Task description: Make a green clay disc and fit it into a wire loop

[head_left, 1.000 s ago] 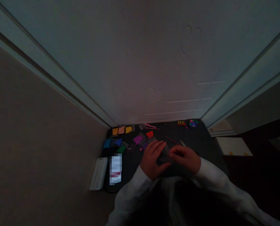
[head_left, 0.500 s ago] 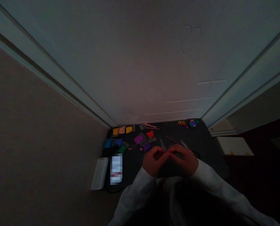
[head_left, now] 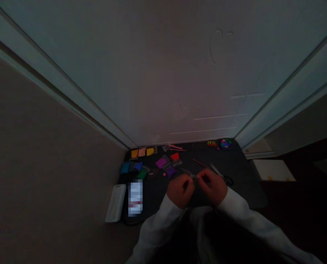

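Note:
My left hand (head_left: 180, 191) and my right hand (head_left: 212, 187) are raised close together over the dark table's front half, fingertips pinched. Between them stretches a thin, see-through piece that looks like a clear plastic bag (head_left: 190, 174); both hands grip its edge. Scissors (head_left: 216, 169) lie just beyond my right hand, beside a thin pink stick (head_left: 199, 162). Past my left hand are a purple packet (head_left: 170, 171), a magenta packet (head_left: 161, 163), a red packet (head_left: 175, 157) and a small pink ball (head_left: 164, 174).
Blue (head_left: 125, 168), green (head_left: 142, 173) and yellow (head_left: 150, 151) packets lie at the left. A blurred-out bright rectangle (head_left: 135, 198) and a white slab (head_left: 116, 203) are near the left edge. Pink tools (head_left: 177, 148) and a colourful round piece (head_left: 225, 144) lie by the wall (head_left: 152, 91).
My fingertips, which were touching, have drawn slightly apart, and the clear piece now shows stretched between them. My right hand has shifted a little left, uncovering more of the scissors.

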Available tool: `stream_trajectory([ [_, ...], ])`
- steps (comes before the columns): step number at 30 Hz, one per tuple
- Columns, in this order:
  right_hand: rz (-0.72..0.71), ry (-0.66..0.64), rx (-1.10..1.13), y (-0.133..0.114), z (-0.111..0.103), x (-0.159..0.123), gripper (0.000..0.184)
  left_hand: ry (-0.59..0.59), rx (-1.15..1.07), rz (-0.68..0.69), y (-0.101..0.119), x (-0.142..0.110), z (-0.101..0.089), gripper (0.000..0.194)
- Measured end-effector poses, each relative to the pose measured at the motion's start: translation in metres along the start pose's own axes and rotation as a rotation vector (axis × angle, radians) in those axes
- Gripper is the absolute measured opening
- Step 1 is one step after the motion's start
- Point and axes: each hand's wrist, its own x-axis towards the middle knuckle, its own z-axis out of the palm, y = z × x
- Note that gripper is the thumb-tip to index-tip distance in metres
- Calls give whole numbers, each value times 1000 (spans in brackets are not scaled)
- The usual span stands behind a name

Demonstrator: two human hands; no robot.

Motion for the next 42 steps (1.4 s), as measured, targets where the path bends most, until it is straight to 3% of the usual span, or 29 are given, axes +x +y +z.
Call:
stream_trajectory([
  [5,19,22,-42,5,-4,4,10,-14,15,-6,-1,-2,2,20],
  [8,-159,-48,-16,7,-5,3,10,-13,12,-45,0,1,1,20],
  [11,-354,-106,-68,8,-5,1,23,-25,-19,-59,0,4,0,20],
  [17,-412,-132,-50,11,3,-3,29,-109,-53,-29,-1,4,2,17],
  [23,-367,16,-88,20,10,-2,19,95,56,-135,2,3,11,6],
  [28,-361,121,-121,23,13,-4,11,120,-46,-178,-3,3,17,18],
  [33,-435,173,-101,18,15,-1,13,163,-187,-114,-2,-1,16,15],
  [36,-396,239,-85,12,12,1,11,207,-236,13,1,-5,16,15],
  [42,-432,325,-25,-2,2,0,17,541,-106,92,0,-6,27,15],
])
